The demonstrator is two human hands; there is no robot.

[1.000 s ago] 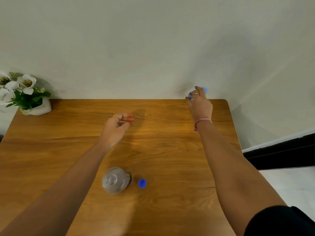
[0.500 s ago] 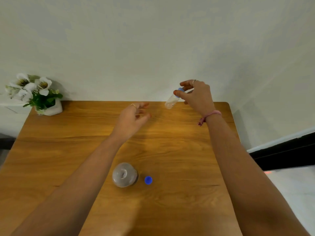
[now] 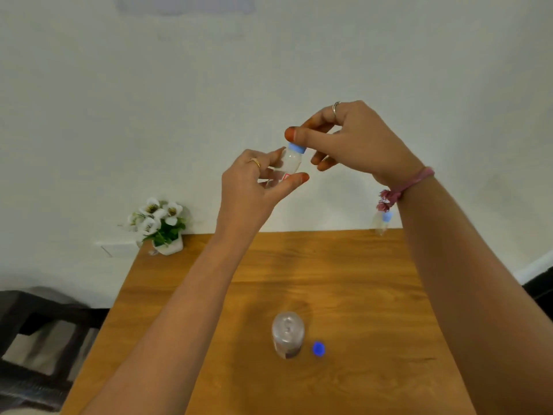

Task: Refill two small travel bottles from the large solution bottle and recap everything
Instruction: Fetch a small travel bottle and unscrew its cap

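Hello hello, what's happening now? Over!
Left hand holds small bottle. Right hand pinches its blue cap. Big bottle open, nothing in the way.

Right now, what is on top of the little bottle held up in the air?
A light blue cap sits on the small bottle. The right hand pinches it, the thumb lying across it, so the cap's top is hidden. The left hand grips the bottle's body.

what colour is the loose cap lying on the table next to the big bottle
Bright blue. The loose cap shows best in the head view, right of the large bottle.
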